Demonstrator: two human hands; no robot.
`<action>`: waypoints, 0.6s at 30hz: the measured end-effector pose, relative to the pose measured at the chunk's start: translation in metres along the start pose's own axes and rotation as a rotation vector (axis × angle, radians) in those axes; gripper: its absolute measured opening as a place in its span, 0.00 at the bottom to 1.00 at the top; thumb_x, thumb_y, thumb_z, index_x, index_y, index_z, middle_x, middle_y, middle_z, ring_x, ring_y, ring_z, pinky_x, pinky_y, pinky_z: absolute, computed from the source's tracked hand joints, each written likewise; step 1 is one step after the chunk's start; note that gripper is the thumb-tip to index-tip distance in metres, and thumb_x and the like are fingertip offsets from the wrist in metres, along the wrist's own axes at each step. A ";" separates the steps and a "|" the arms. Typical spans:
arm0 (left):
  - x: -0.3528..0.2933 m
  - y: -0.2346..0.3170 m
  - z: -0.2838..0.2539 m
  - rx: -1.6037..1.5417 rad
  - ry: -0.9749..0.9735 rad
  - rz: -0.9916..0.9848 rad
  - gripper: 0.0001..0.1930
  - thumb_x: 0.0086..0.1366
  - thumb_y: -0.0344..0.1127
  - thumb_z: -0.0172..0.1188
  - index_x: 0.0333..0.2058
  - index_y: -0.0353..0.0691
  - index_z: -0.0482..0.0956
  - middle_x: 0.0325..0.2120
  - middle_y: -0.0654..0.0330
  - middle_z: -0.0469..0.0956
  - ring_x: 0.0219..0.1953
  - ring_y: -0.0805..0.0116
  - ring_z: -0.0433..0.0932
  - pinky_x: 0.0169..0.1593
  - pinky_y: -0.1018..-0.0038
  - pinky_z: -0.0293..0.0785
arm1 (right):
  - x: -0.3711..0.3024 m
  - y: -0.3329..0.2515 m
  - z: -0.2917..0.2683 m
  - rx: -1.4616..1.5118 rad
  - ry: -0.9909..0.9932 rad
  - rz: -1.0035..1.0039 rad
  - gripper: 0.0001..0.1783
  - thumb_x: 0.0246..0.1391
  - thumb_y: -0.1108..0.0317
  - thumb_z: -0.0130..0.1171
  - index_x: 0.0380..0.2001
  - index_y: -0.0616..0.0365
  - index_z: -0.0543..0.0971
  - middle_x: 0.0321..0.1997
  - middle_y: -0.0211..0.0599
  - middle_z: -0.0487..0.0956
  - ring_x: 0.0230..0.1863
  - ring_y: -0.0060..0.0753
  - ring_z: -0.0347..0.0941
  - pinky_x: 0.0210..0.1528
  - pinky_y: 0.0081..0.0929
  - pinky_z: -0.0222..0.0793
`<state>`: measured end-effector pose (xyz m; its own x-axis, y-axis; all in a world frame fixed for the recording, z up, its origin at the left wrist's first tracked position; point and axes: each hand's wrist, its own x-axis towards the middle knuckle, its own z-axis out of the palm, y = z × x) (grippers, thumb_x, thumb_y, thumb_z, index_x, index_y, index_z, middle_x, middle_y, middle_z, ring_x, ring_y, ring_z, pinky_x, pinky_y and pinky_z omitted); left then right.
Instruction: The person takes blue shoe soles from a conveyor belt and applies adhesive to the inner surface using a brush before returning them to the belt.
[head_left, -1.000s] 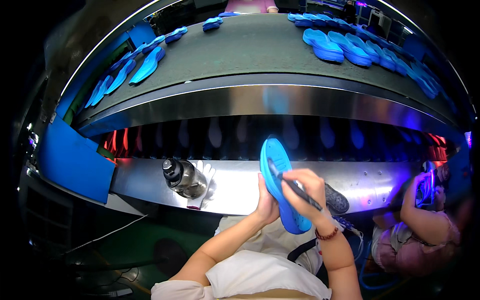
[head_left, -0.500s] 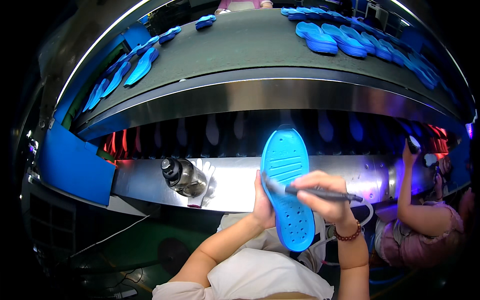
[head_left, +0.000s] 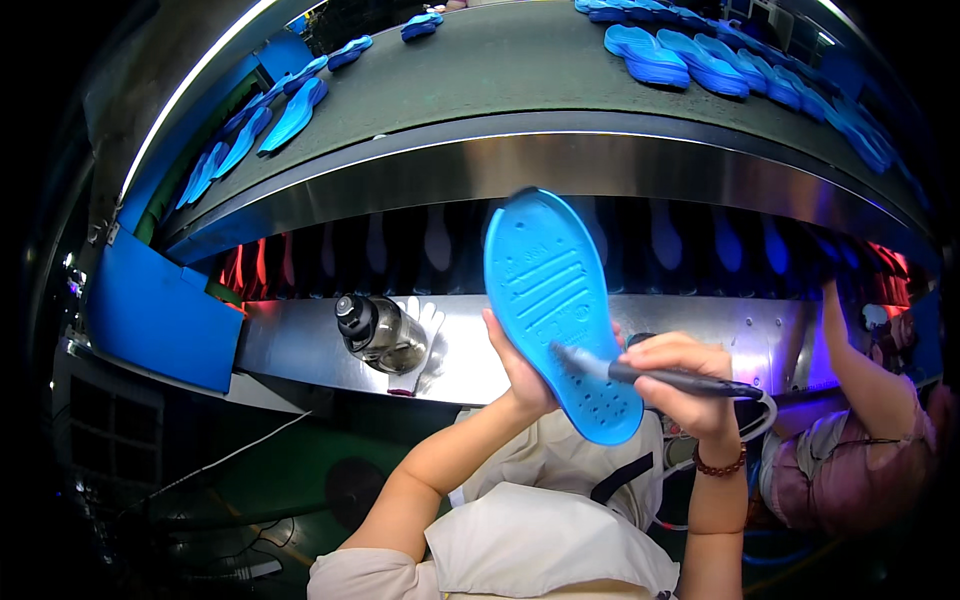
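Note:
A bright blue shoe sole [head_left: 548, 270] is tilted up in front of me, its ribbed and holed face toward the view. My left hand [head_left: 522, 375] grips it along the left edge and from beneath; some fingertips show at its right edge. My right hand [head_left: 690, 365] is closed round the dark handle of a brush [head_left: 588, 363]. The brush's pale, blurred bristles touch or hover over the sole's lower middle, close to the small holes. A pale tube [head_left: 765, 415] runs from the handle's rear end down past my right wrist.
Beyond a steel edge, a dark conveyor belt [head_left: 480, 85] carries blue soles [head_left: 648, 58] at left and right. A dark bottle [head_left: 385, 335] and white glove [head_left: 430, 330] lie on the metal ledge [head_left: 285, 345]. Another person [head_left: 845, 450] works at the right, one arm reaching under the belt.
The sole has risen and leans more to the left at its top. Bristles have gone from the sole's left edge toward its middle. The neighbour's hand has moved in under the belt.

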<state>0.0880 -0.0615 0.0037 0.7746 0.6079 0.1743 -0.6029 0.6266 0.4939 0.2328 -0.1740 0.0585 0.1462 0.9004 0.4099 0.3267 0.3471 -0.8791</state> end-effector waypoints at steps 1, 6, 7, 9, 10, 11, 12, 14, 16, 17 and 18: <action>0.002 0.001 0.001 -0.015 -0.024 0.035 0.56 0.46 0.82 0.17 0.52 0.35 0.63 0.38 0.47 0.73 0.38 0.55 0.75 0.43 0.60 0.74 | -0.002 0.003 0.002 0.006 -0.091 -0.095 0.10 0.37 0.78 0.63 0.29 0.61 0.81 0.33 0.42 0.81 0.36 0.36 0.77 0.43 0.26 0.69; 0.005 0.013 -0.006 0.015 0.015 0.117 0.58 0.42 0.85 0.20 0.51 0.34 0.63 0.39 0.44 0.73 0.38 0.52 0.75 0.42 0.58 0.74 | -0.013 -0.006 -0.007 0.099 -0.172 -0.130 0.11 0.35 0.79 0.64 0.29 0.63 0.80 0.33 0.43 0.81 0.39 0.36 0.77 0.42 0.28 0.71; 0.006 0.014 -0.002 -0.008 0.026 0.118 0.58 0.42 0.85 0.21 0.51 0.34 0.63 0.39 0.44 0.73 0.38 0.52 0.75 0.42 0.59 0.74 | -0.015 0.000 -0.007 0.042 -0.031 -0.094 0.11 0.35 0.79 0.63 0.29 0.63 0.80 0.34 0.44 0.81 0.39 0.37 0.77 0.42 0.28 0.71; 0.008 0.018 0.007 -0.049 0.044 0.128 0.58 0.42 0.85 0.22 0.51 0.35 0.63 0.39 0.44 0.73 0.39 0.52 0.76 0.42 0.59 0.74 | -0.014 0.004 -0.005 -0.020 -0.050 -0.113 0.11 0.36 0.79 0.64 0.29 0.63 0.80 0.34 0.43 0.80 0.40 0.37 0.77 0.44 0.28 0.71; 0.009 0.022 0.005 -0.023 -0.015 0.148 0.57 0.42 0.85 0.23 0.52 0.35 0.63 0.39 0.43 0.73 0.39 0.52 0.76 0.42 0.59 0.74 | -0.016 -0.001 -0.001 -0.012 -0.115 -0.116 0.11 0.36 0.79 0.64 0.29 0.63 0.80 0.34 0.42 0.80 0.40 0.37 0.77 0.44 0.28 0.71; 0.009 0.025 0.004 -0.039 -0.021 0.145 0.57 0.42 0.85 0.23 0.52 0.35 0.63 0.39 0.43 0.73 0.39 0.52 0.75 0.42 0.58 0.74 | -0.018 -0.004 0.002 -0.004 -0.180 -0.119 0.11 0.36 0.79 0.65 0.29 0.63 0.80 0.34 0.42 0.80 0.40 0.37 0.77 0.44 0.28 0.71; 0.008 0.029 0.004 -0.057 -0.028 0.138 0.57 0.42 0.85 0.23 0.52 0.35 0.63 0.39 0.43 0.72 0.39 0.51 0.75 0.42 0.58 0.74 | -0.024 -0.003 -0.002 0.016 -0.233 -0.117 0.12 0.35 0.78 0.66 0.29 0.64 0.80 0.34 0.41 0.81 0.40 0.37 0.77 0.44 0.29 0.72; 0.008 0.034 0.009 -0.029 0.021 0.133 0.53 0.46 0.82 0.26 0.52 0.37 0.64 0.39 0.44 0.73 0.38 0.51 0.75 0.43 0.57 0.73 | -0.029 0.006 -0.011 0.198 -0.216 -0.094 0.12 0.35 0.80 0.65 0.29 0.65 0.80 0.34 0.44 0.80 0.40 0.38 0.76 0.45 0.30 0.71; 0.009 0.032 0.015 -0.021 0.105 0.124 0.53 0.46 0.82 0.26 0.52 0.37 0.63 0.39 0.44 0.73 0.38 0.51 0.75 0.43 0.57 0.73 | -0.030 0.017 -0.010 0.139 -0.001 -0.013 0.12 0.36 0.81 0.63 0.30 0.65 0.80 0.34 0.48 0.80 0.41 0.39 0.76 0.46 0.30 0.70; 0.011 0.030 0.016 -0.017 0.147 0.119 0.54 0.46 0.82 0.26 0.53 0.37 0.63 0.40 0.44 0.73 0.38 0.51 0.75 0.43 0.57 0.73 | -0.032 0.024 -0.006 0.134 0.055 -0.011 0.12 0.36 0.81 0.63 0.30 0.66 0.80 0.34 0.47 0.80 0.41 0.39 0.76 0.47 0.30 0.70; 0.012 0.032 0.011 0.028 0.107 0.152 0.54 0.47 0.82 0.25 0.54 0.37 0.62 0.41 0.43 0.72 0.39 0.50 0.75 0.44 0.57 0.73 | -0.030 0.019 -0.003 0.081 -0.049 -0.053 0.12 0.36 0.81 0.63 0.31 0.66 0.80 0.34 0.47 0.80 0.40 0.39 0.76 0.47 0.30 0.70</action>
<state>0.0803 -0.0398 0.0311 0.6492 0.7439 0.1584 -0.7049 0.5103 0.4926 0.2378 -0.1951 0.0305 0.0843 0.8913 0.4456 0.2563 0.4127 -0.8741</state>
